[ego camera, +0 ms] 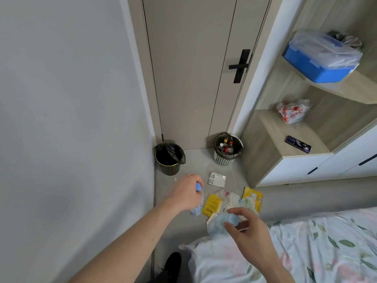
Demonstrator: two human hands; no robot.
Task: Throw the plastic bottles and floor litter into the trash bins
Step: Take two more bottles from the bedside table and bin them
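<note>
Left hand (186,193) closed around a plastic bottle (197,203) with a blue cap, over the floor (195,160). Right hand (247,231) curled loosely on a crumpled bottle (221,223). Wrappers (230,198) scattered just beyond. Black bin (169,159) and white bin (227,149) by the door (189,68).

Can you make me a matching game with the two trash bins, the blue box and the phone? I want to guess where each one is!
Things:
1. black bin
2. white bin
3. blue box
4. phone

Places:
A. on the upper shelf, with clear plastic over it
B. on the floor by the wall, lined with a black bag
C. lying flat on the lower shelf
D. on the floor by the shelf unit, already holding bottles

Pairs: 1-B, 2-D, 3-A, 4-C
</note>
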